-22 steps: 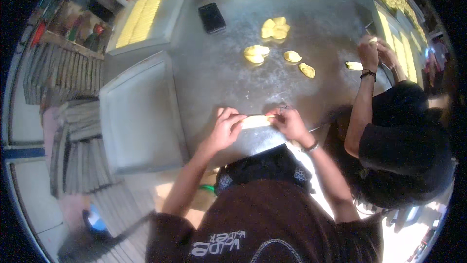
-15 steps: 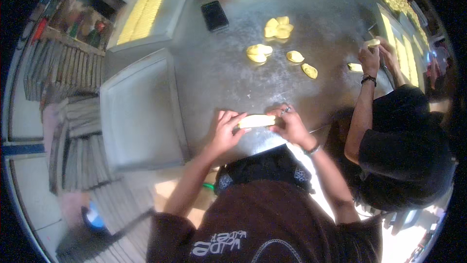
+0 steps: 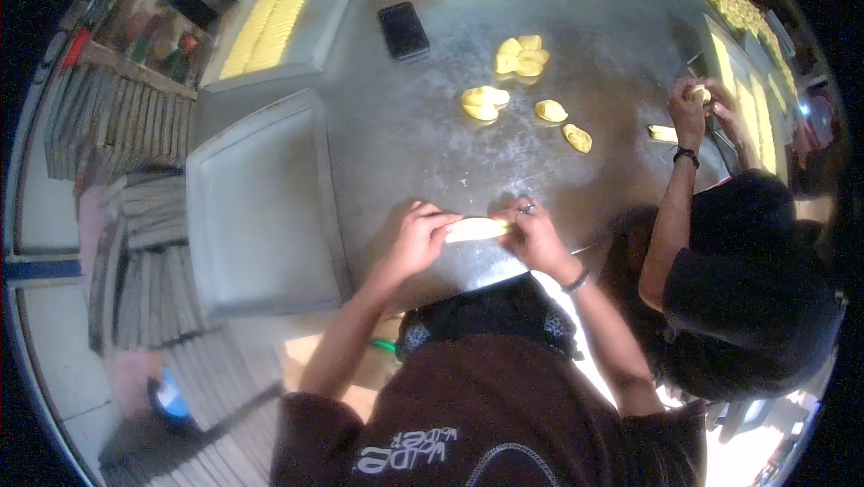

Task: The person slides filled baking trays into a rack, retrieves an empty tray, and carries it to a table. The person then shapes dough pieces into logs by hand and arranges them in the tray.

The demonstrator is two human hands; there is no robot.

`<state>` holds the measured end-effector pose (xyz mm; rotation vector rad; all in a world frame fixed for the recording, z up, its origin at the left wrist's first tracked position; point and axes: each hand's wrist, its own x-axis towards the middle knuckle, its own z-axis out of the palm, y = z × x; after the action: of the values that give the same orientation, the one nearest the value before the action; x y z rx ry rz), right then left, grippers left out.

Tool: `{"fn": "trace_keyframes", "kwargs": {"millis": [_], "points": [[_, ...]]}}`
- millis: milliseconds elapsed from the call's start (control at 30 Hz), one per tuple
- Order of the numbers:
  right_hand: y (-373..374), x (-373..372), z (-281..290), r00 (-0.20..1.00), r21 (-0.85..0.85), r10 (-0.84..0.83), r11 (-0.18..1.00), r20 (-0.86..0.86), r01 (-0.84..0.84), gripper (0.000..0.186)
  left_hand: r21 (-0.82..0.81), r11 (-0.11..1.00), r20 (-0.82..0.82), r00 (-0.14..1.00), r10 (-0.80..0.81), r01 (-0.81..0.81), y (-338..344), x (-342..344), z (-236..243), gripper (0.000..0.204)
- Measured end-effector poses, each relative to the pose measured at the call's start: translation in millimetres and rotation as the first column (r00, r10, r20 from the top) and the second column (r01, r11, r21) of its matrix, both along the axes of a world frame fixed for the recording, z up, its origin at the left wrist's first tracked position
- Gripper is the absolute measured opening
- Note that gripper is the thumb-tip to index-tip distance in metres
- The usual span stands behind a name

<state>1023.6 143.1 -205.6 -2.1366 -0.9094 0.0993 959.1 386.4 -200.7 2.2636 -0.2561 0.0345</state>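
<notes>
At the near edge of the metal table, a long pale-yellow dough roll (image 3: 477,230) lies crosswise between my two hands. My left hand (image 3: 419,239) is closed on its left end, fingertips on top. My right hand (image 3: 537,237), wearing a ring, grips the right end. The fingers partly hide both ends. Beyond them on the table are a cluster of yellow dough pieces (image 3: 520,57), a smaller group of dough pieces (image 3: 484,102), a single rounded dough piece (image 3: 551,111) and a folded-looking dough piece (image 3: 577,139).
A grey tray (image 3: 200,226) stands left of my hands; a tray of dough strips (image 3: 326,41) is behind it. A black phone (image 3: 403,31) lies farther back. At right, a co-worker's hands (image 3: 693,113) hold a small dough piece beside another filled tray (image 3: 720,53). Stacked trays (image 3: 117,122) line the left.
My left fingers have shifted onto the top of the dough roll's end; both hands still hold it. The co-worker's hands have moved slightly closer together around their piece.
</notes>
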Motion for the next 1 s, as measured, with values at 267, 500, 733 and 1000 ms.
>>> {"fn": "trace_keyframes", "kwargs": {"millis": [267,500,733,1000], "points": [[-4.8,8.1,1.0,0.999,0.12,0.006,0.993,-0.052,0.0,0.037,0.123,0.985,0.11,0.988,0.104,-0.118,-18.6,-18.3,12.4,0.039],[1.0,22.6,34.7,0.953,0.029,0.046,0.999,-0.298,-0.039,0.032,-0.016,0.985,-0.132,0.977,0.166,-0.17,-8.0,-13.7,4.9,0.039],[27.5,46.6,77.5,0.644,0.343,0.109,0.905,-0.757,0.25,0.018,-0.592,0.695,-0.483,0.87,0.1,-0.408,-8.1,24.7,59.6,0.026],[46.6,50.1,13.9,0.942,-0.054,-0.244,0.97,-0.231,0.238,0.019,0.018,0.903,0.033,0.903,0.428,-0.428,-5.7,35.5,5.7,0.019]]}}
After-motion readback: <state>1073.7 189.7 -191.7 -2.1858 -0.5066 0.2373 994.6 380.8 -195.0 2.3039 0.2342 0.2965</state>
